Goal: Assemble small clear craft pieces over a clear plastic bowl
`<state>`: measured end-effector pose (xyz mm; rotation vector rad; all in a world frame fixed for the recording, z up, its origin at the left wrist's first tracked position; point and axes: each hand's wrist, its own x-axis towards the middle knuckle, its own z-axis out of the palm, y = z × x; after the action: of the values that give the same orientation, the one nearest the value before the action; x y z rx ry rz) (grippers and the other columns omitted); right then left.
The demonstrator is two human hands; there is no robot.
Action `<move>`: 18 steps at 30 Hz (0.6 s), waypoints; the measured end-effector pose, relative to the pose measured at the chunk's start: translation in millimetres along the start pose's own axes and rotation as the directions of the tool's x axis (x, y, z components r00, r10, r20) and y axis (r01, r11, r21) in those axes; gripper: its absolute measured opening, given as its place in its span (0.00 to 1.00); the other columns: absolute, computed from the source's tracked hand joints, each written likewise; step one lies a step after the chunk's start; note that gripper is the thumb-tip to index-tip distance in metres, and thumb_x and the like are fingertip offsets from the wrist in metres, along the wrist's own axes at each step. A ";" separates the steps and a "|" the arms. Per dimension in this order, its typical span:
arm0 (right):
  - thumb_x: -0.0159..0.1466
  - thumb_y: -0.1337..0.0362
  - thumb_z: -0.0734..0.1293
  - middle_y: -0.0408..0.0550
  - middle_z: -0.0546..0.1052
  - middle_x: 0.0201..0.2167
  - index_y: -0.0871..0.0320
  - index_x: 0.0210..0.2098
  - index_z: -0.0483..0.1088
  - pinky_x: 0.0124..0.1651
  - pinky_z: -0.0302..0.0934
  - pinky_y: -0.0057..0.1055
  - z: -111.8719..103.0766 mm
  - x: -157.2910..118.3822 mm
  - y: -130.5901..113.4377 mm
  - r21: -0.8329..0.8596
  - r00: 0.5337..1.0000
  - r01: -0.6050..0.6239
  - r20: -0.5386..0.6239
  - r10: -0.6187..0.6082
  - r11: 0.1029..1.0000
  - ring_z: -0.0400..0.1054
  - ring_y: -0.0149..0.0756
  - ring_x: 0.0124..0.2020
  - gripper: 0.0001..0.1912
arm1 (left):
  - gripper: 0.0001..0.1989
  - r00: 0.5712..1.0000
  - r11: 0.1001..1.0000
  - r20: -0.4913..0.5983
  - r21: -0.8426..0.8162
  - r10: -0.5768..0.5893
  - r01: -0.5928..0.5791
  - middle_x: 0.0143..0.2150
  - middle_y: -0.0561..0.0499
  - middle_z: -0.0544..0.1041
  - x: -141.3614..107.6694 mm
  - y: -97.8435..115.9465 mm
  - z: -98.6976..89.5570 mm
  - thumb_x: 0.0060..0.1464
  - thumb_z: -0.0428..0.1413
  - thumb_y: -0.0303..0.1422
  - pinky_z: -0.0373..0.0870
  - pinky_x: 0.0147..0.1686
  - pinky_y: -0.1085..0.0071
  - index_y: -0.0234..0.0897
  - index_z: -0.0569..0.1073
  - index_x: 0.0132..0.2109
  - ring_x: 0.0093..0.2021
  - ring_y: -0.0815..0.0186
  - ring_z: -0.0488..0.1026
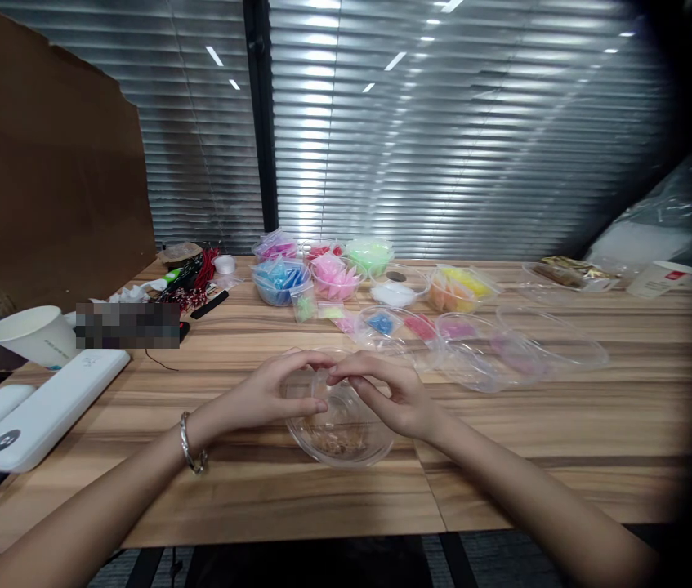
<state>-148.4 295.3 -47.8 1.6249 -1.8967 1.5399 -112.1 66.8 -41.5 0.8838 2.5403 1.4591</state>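
Note:
A clear round plastic bowl (346, 447) stands on the table in front of me, with some brownish bits or the wood grain showing through its bottom. Above its left side is my left hand (287, 388), palm turned inward, its thumb stretched out and apart from the curved fingers. From the right my right hand (391, 392) reaches over the bowl, fingers bent and thumb tip close to them. Both sets of fingertips nearly meet above the bowl. Something see-through may be between them, too faint to make out. A silver bracelet (189, 445) circles my left wrist.
Several clear tubs of coloured pieces, such as the blue tub (281, 282) and yellow tub (459, 287), stand behind. Clear lids (486, 367) lie to the right. At left are a paper cup (33, 333), white power bank (45, 412) and wires (198, 273); another cup (661, 279) is at right.

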 end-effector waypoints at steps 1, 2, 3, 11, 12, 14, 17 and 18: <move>0.65 0.77 0.60 0.48 0.77 0.42 0.57 0.51 0.69 0.49 0.66 0.32 -0.1 -0.6 0.3 -0.001 1.000 0.002 -0.003 -0.002 1.000 0.71 0.31 0.46 0.18 | 0.27 1.000 1.000 -0.001 0.002 0.002 -0.002 0.60 0.47 0.69 0.1 0.1 -0.1 0.54 0.61 0.40 0.62 0.64 0.62 0.42 0.66 0.59 0.61 0.62 0.66; 0.65 0.77 0.60 0.49 0.77 0.42 0.57 0.51 0.69 0.49 0.66 0.32 -0.1 -1.2 0.7 -0.003 1.000 0.006 -0.004 -0.006 1.000 0.71 0.32 0.46 0.18 | 0.27 1.000 1.000 -0.001 0.002 0.007 -0.007 0.60 0.47 0.69 0.2 0.1 -0.1 0.54 0.61 0.39 0.62 0.64 0.62 0.42 0.66 0.59 0.61 0.62 0.66; 0.65 0.77 0.60 0.49 0.77 0.43 0.57 0.51 0.69 0.49 0.66 0.32 0.0 -1.9 1.1 -0.005 1.000 0.011 -0.008 -0.011 1.000 0.71 0.32 0.46 0.18 | 0.26 1.000 1.000 0.001 0.001 0.014 -0.014 0.60 0.47 0.69 0.1 0.1 -0.1 0.54 0.61 0.39 0.62 0.64 0.62 0.42 0.66 0.59 0.61 0.62 0.66; 0.64 0.77 0.59 0.50 0.74 0.46 0.55 0.52 0.67 0.53 0.64 0.36 -0.1 -1.5 -0.1 -0.093 0.999 0.030 -0.039 -0.034 0.995 0.68 0.35 0.51 0.20 | 0.27 0.995 0.995 -0.063 0.076 0.071 -0.066 0.62 0.48 0.65 -3.4 -2.0 2.1 0.57 0.59 0.39 0.62 0.64 0.63 0.45 0.61 0.62 0.62 0.62 0.63; 0.64 0.77 0.60 0.50 0.74 0.46 0.56 0.51 0.67 0.53 0.64 0.36 -0.2 -0.9 -0.9 -0.101 0.998 0.036 -0.056 -0.042 0.994 0.68 0.35 0.50 0.19 | 0.28 0.992 0.991 -0.082 0.104 0.093 -0.085 0.62 0.47 0.64 -3.7 -3.1 2.8 0.58 0.58 0.38 0.62 0.63 0.63 0.45 0.60 0.62 0.63 0.62 0.63; 0.63 0.77 0.60 0.49 0.73 0.42 0.57 0.45 0.68 0.49 0.64 0.34 -0.6 0.1 -2.1 -0.099 0.996 0.039 -0.074 -0.046 0.994 0.68 0.34 0.46 0.14 | 0.29 0.982 0.978 -0.124 0.167 0.143 -0.122 0.62 0.45 0.63 -4.0 -6.2 4.0 0.59 0.56 0.37 0.62 0.62 0.62 0.46 0.57 0.64 0.61 0.62 0.62; 0.61 0.78 0.58 0.47 0.71 0.32 0.59 0.33 0.66 0.39 0.62 0.30 -1.2 0.5 -2.1 -0.090 1.000 -0.011 0.003 0.011 0.996 0.67 0.31 0.36 0.10 | 0.32 0.956 0.957 -0.204 0.243 0.209 -0.157 0.59 0.43 0.63 -3.7 -11.8 5.5 0.58 0.57 0.38 0.65 0.59 0.61 0.46 0.54 0.65 0.58 0.61 0.63; 0.60 0.79 0.57 0.45 0.70 0.30 0.60 0.30 0.66 0.37 0.61 0.29 -1.4 0.6 -1.8 -0.101 0.997 -0.050 0.048 0.055 0.994 0.66 0.30 0.33 0.11 | 0.33 0.946 0.952 -0.233 0.261 0.224 -0.161 0.58 0.43 0.63 -3.6 -13.3 5.9 0.58 0.57 0.38 0.66 0.57 0.62 0.46 0.53 0.66 0.57 0.61 0.63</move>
<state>-147.8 296.3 -45.8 1.5977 -2.0236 1.4117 -112.9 64.3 -56.3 1.0683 2.9478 1.4234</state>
